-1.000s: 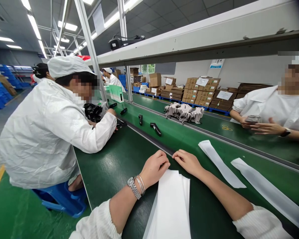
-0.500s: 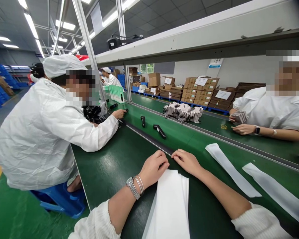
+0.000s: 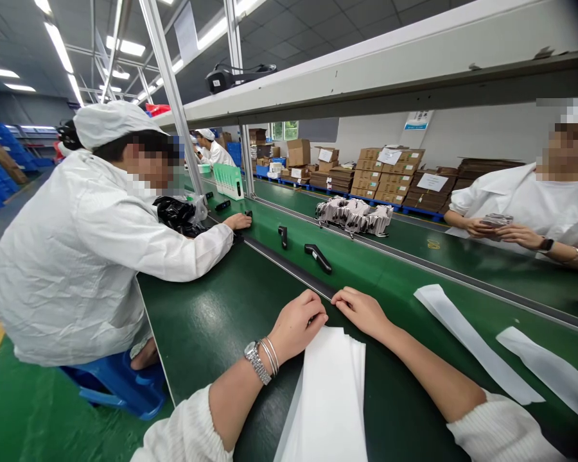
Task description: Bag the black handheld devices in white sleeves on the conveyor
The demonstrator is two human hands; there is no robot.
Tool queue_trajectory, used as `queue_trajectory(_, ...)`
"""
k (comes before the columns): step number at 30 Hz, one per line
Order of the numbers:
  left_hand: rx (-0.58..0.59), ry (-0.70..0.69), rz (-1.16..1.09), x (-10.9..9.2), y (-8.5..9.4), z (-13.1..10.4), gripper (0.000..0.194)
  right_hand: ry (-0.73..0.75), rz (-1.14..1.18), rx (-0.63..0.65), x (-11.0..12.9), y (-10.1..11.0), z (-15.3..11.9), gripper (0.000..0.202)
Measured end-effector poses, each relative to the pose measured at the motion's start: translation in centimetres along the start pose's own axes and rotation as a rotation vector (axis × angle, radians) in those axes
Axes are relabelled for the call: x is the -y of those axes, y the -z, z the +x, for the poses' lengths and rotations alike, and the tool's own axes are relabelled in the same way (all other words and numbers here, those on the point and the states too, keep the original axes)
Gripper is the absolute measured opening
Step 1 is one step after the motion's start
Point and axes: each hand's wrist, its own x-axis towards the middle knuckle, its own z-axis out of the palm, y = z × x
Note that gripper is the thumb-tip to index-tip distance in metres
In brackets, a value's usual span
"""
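Head view shows both of our hands at the inner edge of the dark green tabletop (image 3: 212, 321). Our left hand (image 3: 301, 321) is curled, fingers bent inward, just above the upper end of the fanned stack of long white paper-like strips (image 3: 332, 398); we cannot tell whether it pinches anything. Our right hand (image 3: 361, 311) has its fingers loosely bent, fingertips by the dark rail, with nothing visibly held, though we cannot see into the palm.

We judge this a pause, with no strip being lifted. Picking one up would call for opening the fingers and parting the top strip from those beneath.

We count one stack between our forearms; its layers overlap too closely to number. Beyond our right hand, two separate pieces, a nearer white strip (image 3: 479, 343) and a farther white strip (image 3: 549, 372), lie on the green belt (image 3: 370, 273); the nearer may be doubled. Ahead of us are two angled black handheld devices (image 3: 318, 258) lying apart, with at least one more by the white-sleeved co-worker (image 3: 101, 231). Farther out we see one pale green slotted rack (image 3: 228, 181), a cluster of grey-white bundles (image 3: 354, 216) we cannot count, and one co-worker across the belt (image 3: 553, 205) holding a small stack.
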Motion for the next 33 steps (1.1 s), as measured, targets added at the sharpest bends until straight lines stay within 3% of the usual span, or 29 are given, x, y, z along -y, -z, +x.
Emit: queue_trajectory(33, -0.001, 0.036, 0.033, 0.05, 0.76, 0.28, 0.021, 0.013, -0.031, -0.009, -0.16, -0.03, 0.24, 0.026)
